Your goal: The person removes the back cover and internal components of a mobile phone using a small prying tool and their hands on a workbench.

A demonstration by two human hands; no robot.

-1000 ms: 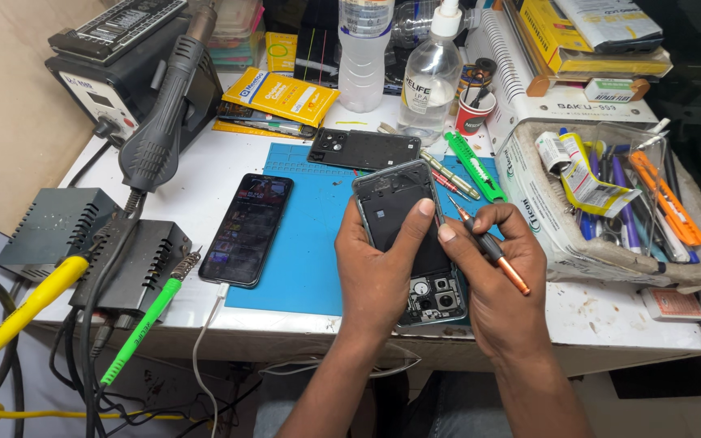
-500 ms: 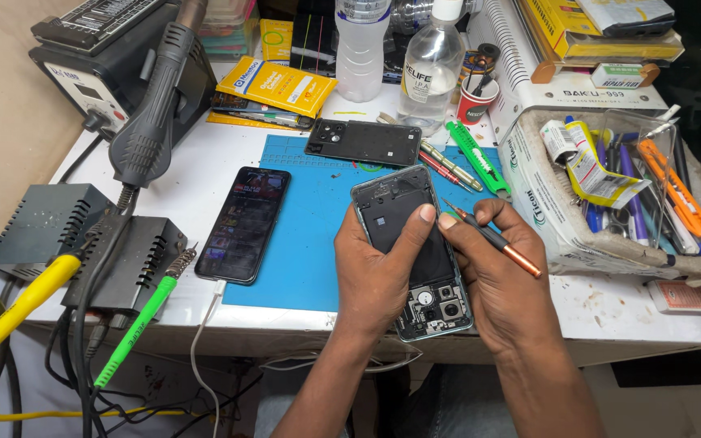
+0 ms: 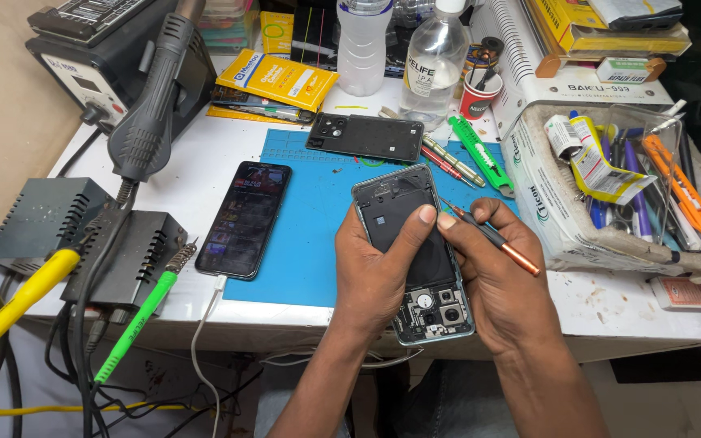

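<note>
Head view, looking down at the table (image 3: pixel 204 154). Left hand (image 3: pixel 379 268) holds an opened phone (image 3: pixel 411 251) with its back cover off, raised just above the blue work mat (image 3: pixel 310 235); fingers wrapped round the left edge, thumb lying across the dark inner plate. Camera modules and circuit board exposed at the end of the phone nearest the person. Right hand (image 3: pixel 501 276) steadies the phone's right edge, and its fingers are closed on a thin copper-tipped tool (image 3: pixel 492 238), which lies angled across the knuckles with its fine end at the phone's upper right edge.

On the mat, behind the phone: a black back cover (image 3: pixel 364 136), flat, camera cut-outs at its left end. Left of the hands: a second phone (image 3: pixel 244 217), screen lit, lying partly on the mat, with a white cable (image 3: pixel 204 324) plugged into its near end. Just right of the back cover: a green tool (image 3: pixel 480 154) and several thin screwdrivers (image 3: pixel 448 162). Far left: a hot-air gun (image 3: pixel 152 105) resting in its station. Right side: a tray of pens and tools (image 3: pixel 634 186). Two clear bottles (image 3: pixel 432 65) stand at the rear.
</note>
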